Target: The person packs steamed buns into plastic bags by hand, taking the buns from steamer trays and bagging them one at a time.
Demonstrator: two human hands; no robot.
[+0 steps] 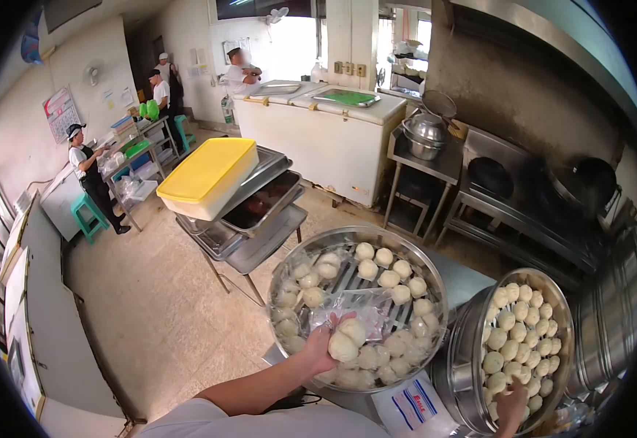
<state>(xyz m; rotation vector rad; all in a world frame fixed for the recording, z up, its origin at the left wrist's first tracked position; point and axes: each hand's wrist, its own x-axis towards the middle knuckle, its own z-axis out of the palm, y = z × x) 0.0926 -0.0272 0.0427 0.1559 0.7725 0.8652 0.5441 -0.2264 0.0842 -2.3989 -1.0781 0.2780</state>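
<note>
Two pale steamed buns [348,339] sit in my left hand [321,350], its fingers curled round them. That hand is above a wide round steamer tray [277,271], against a clear plastic bag [368,306]. Around the tray lie loose buns [383,257] and bagged buns [377,356], with dark slats showing between them. My right hand [510,404] reaches into a deeper round steamer [466,365] full of buns [521,330]. Its fingertips are bent against one bun near the front; the hand partly hides the grip.
A white plastic pack [415,406] with blue and red print lies between the steamers. Stacked metal steamers [611,314] stand at the right. A yellow-lidded box [209,169] tops stacked trays at left. Behind are a white chest freezer [318,142], a stove [523,204] and several people.
</note>
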